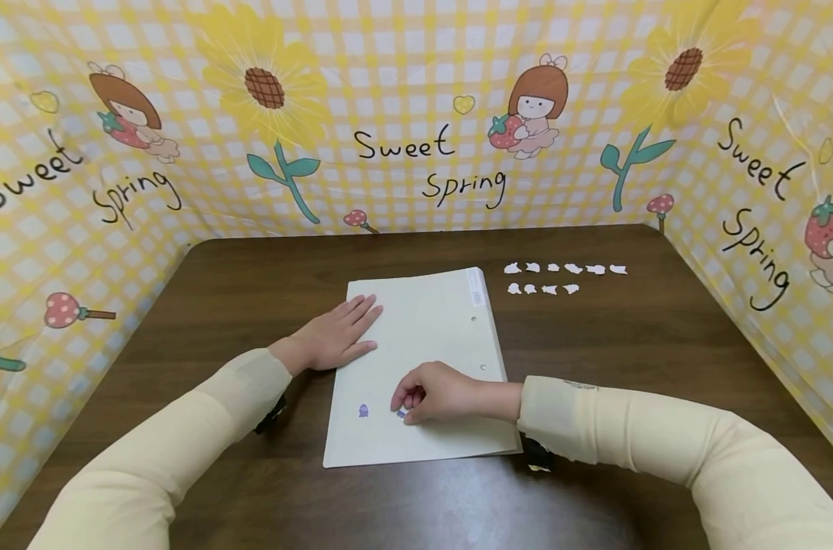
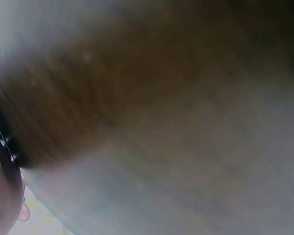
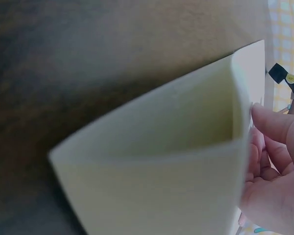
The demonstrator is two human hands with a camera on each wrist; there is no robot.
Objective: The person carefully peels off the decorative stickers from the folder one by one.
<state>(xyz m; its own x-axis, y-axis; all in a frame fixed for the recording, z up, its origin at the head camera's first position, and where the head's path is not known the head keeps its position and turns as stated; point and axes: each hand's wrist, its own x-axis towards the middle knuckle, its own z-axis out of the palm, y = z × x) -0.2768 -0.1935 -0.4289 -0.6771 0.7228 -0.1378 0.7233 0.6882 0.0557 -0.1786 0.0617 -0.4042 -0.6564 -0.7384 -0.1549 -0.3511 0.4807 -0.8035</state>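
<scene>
A white file folder point(image 1: 426, 328) lies on the brown table, with a label and punched holes along its right side. My left hand point(image 1: 341, 332) rests flat on its upper left edge, fingers spread. Over the folder's lower part, my right hand point(image 1: 433, 393) has curled fingers and pinches a small purple sticker point(image 1: 402, 413) between thumb and fingertip, at the folder's surface. Left of it, another purple sticker point(image 1: 363, 411) lies on the folder. The right wrist view shows the curled right hand point(image 3: 277, 152) beside the folder point(image 3: 152, 186), but the sticker is hidden there.
Several small white cut-out pieces point(image 1: 552, 268) lie in two rows on the table point(image 1: 636, 344), beyond the folder's right side. A yellow checked cloth point(image 1: 396, 92) with printed figures encloses the back and sides. The left wrist view is mostly blurred.
</scene>
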